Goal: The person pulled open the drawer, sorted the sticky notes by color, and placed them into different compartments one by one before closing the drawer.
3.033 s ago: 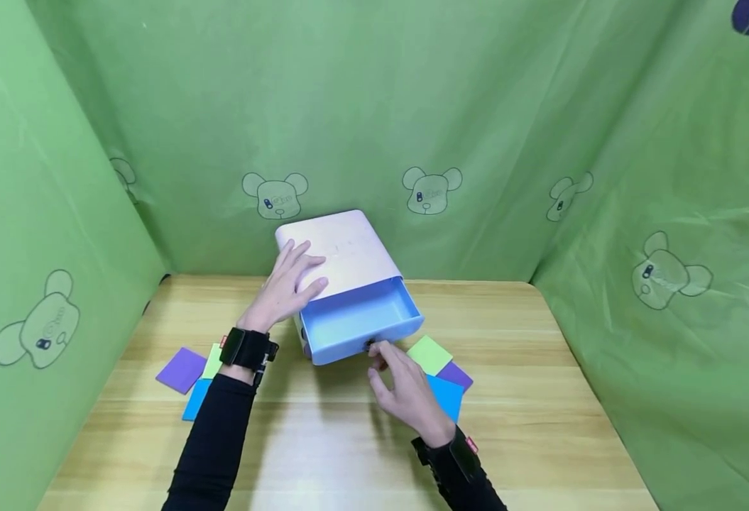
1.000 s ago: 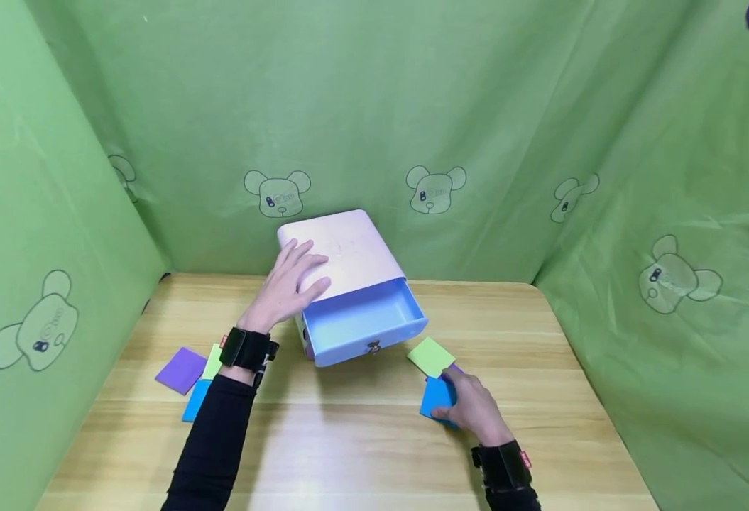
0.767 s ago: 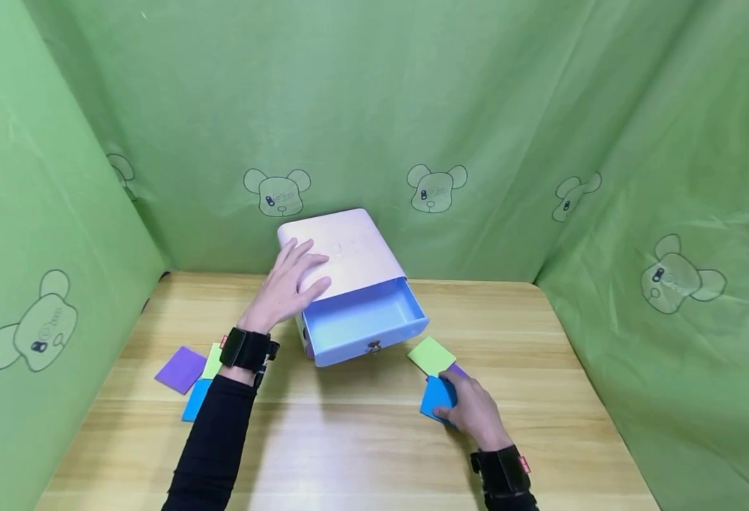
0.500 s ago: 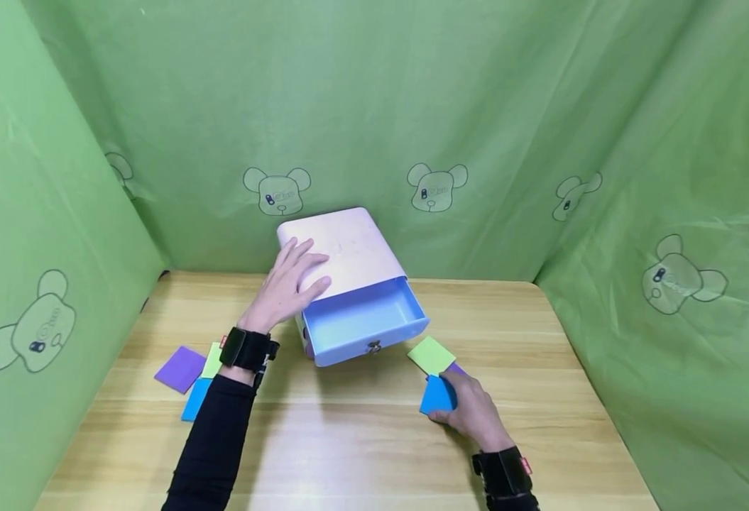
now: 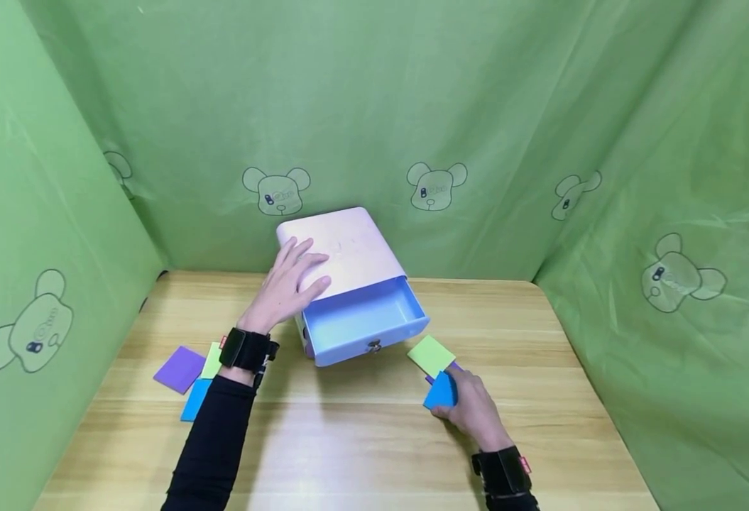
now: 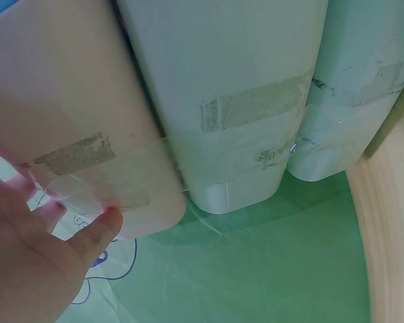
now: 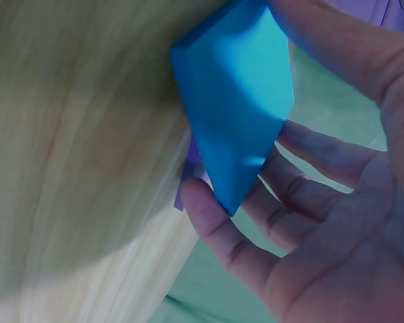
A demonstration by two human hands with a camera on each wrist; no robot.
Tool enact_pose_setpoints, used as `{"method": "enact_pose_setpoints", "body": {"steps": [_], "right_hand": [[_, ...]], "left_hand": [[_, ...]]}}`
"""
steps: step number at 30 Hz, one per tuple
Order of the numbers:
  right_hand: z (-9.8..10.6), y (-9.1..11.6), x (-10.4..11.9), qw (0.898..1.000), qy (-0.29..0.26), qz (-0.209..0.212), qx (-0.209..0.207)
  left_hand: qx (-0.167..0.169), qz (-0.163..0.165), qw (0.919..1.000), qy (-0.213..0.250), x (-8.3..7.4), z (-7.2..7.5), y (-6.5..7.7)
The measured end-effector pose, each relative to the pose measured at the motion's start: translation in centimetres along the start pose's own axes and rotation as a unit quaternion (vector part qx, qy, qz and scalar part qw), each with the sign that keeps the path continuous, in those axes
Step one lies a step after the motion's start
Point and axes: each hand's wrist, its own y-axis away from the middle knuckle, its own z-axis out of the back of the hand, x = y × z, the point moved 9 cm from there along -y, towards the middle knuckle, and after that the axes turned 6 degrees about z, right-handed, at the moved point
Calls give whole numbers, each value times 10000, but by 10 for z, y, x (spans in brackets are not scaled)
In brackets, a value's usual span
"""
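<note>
My left hand [image 5: 280,294] rests with spread fingers on the pale pink top of a small drawer cabinet [image 5: 358,248]. The cabinet's light blue top drawer [image 5: 361,316] is pulled out, with bare floor showing and a small metal clasp [image 5: 374,346] on its front. To the right of it, my right hand [image 5: 476,411] pinches a blue sticky note pad [image 7: 236,94] between thumb and fingers. The pad is tilted up on edge, near the tabletop. A lime green pad [image 5: 431,355] lies just beyond my fingertips, partly over a purple pad [image 7: 194,161] that is mostly hidden.
Left of the cabinet lie a purple pad [image 5: 179,370], a lime green pad [image 5: 211,362] and a blue pad [image 5: 196,401], the last two partly hidden by my left arm. Green cloth [image 5: 348,106] with bear outlines walls the wooden table [image 5: 348,454] behind and on both sides.
My right hand has left the drawer's clasp, moved down and right to the blue sticky note pad, and tipped it up. My left hand stays on the cabinet.
</note>
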Motion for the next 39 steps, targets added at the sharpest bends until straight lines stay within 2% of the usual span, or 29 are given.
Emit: {"method": "enact_pose_setpoints", "body": {"steps": [4, 8, 17, 26, 30, 37, 39], "right_hand": [[0, 0, -4, 10000, 5, 11, -12], [-1, 2, -11, 9996, -159, -201, 73], [1, 7, -21, 9947, -935, -421, -114], [6, 7, -29, 9822, -1744, -704, 3], [12, 8, -31, 9730, -2141, -864, -35], [21, 11, -40, 9379, -3154, -1445, -86], [25, 12, -41, 9311, -3313, -1523, -123]], "left_hand": [[2, 2, 10000, 18, -1, 1, 2], [10, 26, 10000, 19, -1, 1, 4], [89, -35, 10000, -18, -4, 2, 4], [83, -55, 9997, -207, -2, 3, 2], [178, 22, 9997, -177, -2, 2, 1], [303, 105, 9991, -269, -2, 1, 1], [326, 126, 9989, -300, -3, 1, 1]]}}
